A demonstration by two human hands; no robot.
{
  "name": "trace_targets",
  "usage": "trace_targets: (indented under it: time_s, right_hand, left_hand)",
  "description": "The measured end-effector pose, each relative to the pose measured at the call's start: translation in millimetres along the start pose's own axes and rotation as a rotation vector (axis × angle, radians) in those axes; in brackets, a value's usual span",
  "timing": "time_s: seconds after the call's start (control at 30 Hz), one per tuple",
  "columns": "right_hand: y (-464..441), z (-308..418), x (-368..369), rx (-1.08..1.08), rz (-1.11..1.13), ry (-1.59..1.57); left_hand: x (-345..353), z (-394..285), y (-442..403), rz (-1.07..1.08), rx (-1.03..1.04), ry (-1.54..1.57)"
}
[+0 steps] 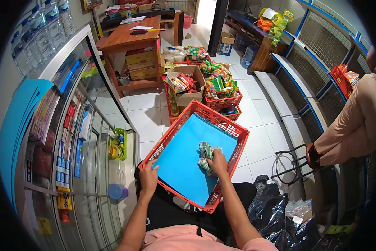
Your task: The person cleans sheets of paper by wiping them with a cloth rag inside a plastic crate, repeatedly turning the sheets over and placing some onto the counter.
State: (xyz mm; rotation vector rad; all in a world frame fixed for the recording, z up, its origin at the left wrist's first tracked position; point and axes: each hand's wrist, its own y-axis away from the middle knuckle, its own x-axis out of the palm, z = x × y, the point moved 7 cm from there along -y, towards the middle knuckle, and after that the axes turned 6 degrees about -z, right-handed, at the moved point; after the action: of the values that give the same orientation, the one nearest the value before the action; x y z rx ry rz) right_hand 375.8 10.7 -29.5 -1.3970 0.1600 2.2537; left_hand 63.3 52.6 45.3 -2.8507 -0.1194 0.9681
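Observation:
A red plastic basket rests tilted on my lap, with a blue sheet lying flat over its bottom. My left hand grips the basket's left rim, fingers bent over the edge. In my right hand is a crumpled green-and-white cloth, pressed against the blue sheet toward the basket's right side. Part of the cloth is hidden under my fingers.
Red crates and a cardboard box full of packets stand ahead on the tiled floor. A glass display case flanks my left. Black plastic bags lie at right, near another person's leg and blue-edged shelves.

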Motion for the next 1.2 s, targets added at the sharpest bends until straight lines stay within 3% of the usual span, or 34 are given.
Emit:
trace_targets:
  time_s: [0.1,0.3,0.43,0.6,0.7,0.77,0.93,1.1,1.2]
  right_hand:
    - [2,7,-1,-0.083,-0.037,0.024]
    - [28,54,11,-0.413,0.237,0.013]
    - [65,96,24,-0.614,0.370,-0.054]
    - [45,96,31,-0.639,0.221,-0.069]
    - [2,66,28,-0.450,0.118,0.063]
    - [-18,40,13,-0.296,-0.090,0.080]
    - [-17,28,27,-0.213,-0.056,0.229]
    - [35,88,43,-0.492,0.159,0.093]
    - [22,95,57,-0.516,0.038,0.119]
  left_hand:
    - [-5,-34,10,-0.205,0.471,-0.176]
    - [-11,-41,6,-0.223,0.505,-0.168]
    - [0,-23,4,-0.022,0.305,-0.231]
    - [8,-25,2,0.047,0.381,-0.453]
    - [12,-20,1,0.050,0.403,-0.422]
    - [16,-16,3,0.056,0.420,-0.386]
    - [25,-8,6,-0.002,0.439,-0.270]
    - [21,-17,7,-0.038,0.432,-0.249]
    - [24,-15,7,-0.071,0.431,-0.272]
